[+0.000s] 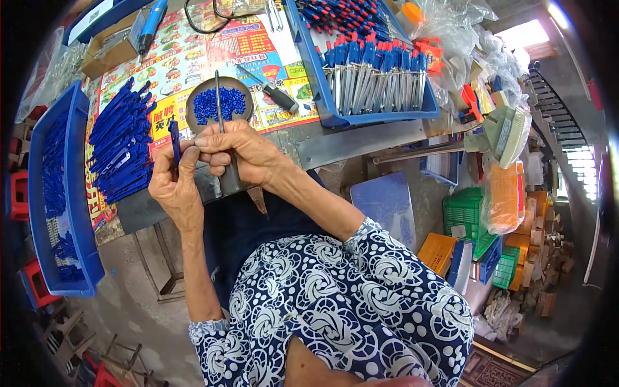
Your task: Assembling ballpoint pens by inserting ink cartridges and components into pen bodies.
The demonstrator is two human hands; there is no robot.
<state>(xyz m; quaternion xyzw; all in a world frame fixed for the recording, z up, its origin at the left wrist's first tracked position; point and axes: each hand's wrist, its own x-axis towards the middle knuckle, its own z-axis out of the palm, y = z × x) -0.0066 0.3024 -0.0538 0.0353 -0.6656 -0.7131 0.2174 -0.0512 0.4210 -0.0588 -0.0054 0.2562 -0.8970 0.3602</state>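
Note:
In my left hand (175,187), a narrow dark-blue plastic piece (175,137) stands upright, pinched between thumb and fingers. My right hand (242,151) is closed around a dark-handled tool (230,180) whose long thin metal shaft points away from me. The right thumb and forefinger meet close to the left thumb; whether they pinch a small part is hidden. Just beyond the hands, a round brown bowl (191,116) holds many small blue pieces (216,106). Left of it lies a heap of long blue plastic pieces (122,145) like the one I hold.
A blue tray (374,118) at the far right holds rows of silver-and-blue pieces with red tips. Another blue bin (80,213) stands at the left. A dark-handled screwdriver (280,98) and a blue pen-shaped tool (152,29) lie on the printed table sheet (184,55).

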